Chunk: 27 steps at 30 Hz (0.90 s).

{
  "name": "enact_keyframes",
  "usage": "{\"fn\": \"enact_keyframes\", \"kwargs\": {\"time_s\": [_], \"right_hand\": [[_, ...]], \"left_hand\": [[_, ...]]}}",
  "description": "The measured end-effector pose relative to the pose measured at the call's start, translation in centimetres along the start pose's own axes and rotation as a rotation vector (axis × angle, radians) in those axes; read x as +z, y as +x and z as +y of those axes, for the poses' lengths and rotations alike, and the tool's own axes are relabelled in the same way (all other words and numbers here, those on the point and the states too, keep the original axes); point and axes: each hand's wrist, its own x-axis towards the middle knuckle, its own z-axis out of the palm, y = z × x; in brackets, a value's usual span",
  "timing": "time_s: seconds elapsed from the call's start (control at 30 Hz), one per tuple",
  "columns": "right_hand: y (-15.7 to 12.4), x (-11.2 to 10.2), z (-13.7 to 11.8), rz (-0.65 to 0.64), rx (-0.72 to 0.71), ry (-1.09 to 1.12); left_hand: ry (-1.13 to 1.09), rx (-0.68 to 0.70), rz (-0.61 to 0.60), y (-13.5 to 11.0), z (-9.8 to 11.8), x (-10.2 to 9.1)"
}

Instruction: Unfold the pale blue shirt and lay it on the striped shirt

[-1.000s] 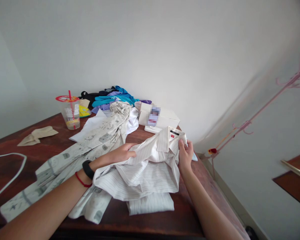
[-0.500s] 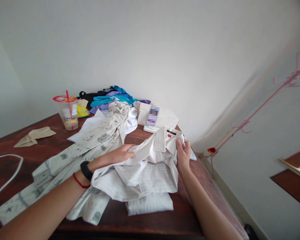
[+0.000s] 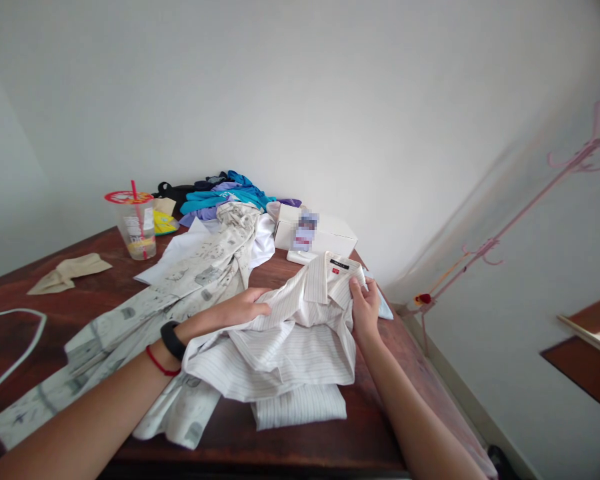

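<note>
A pale striped collared shirt (image 3: 285,353) is held between my two hands over the dark wooden table (image 3: 360,427). My left hand (image 3: 245,307) grips the shirt's left side, thumb on top and the other fingers hidden under the cloth. At the collar's right edge, my right hand (image 3: 365,305) pinches the fabric near the black neck label. Below the shirt's lower edge shows a folded striped cloth (image 3: 303,407); whether it is part of the same shirt I cannot tell. Beneath my left forearm lies a printed white garment (image 3: 180,293), stretched out lengthwise.
A plastic cup with a red straw (image 3: 139,230) stands at the back left near a beige cloth scrap (image 3: 70,272). Blue, purple and black clothes (image 3: 230,193) are heaped by the wall beside a white box (image 3: 330,230). A pink coat rack (image 3: 520,213) leans at right.
My right hand and the collar have shifted very slightly to the left. My left hand keeps its hold in the same place.
</note>
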Motion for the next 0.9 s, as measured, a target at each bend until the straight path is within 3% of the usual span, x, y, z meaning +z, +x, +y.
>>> {"fn": "enact_keyframes", "kwargs": {"time_s": [0.23, 0.4, 0.6, 0.77, 0.9], "right_hand": [[-0.2, 0.2, -0.4, -0.018, 0.001, -0.015], [-0.4, 0.3, -0.5, -0.028, 0.006, 0.008], [-0.5, 0.4, -0.8, -0.049, 0.014, 0.029], [-0.8, 0.6, -1.1, -0.096, 0.047, 0.064], [-1.3, 0.9, -1.7, -0.208, 0.137, 0.174]], "left_hand": [[0.019, -0.021, 0.015, -0.1, 0.2, 0.1], [0.078, -0.013, 0.091, -0.1, -0.1, -0.1], [0.137, 0.028, 0.064, 0.0, -0.4, -0.4], [0.142, 0.137, 0.066, 0.5, -1.4, -0.4], [0.091, 0.260, 0.150, 0.9, -1.7, -0.3]]}}
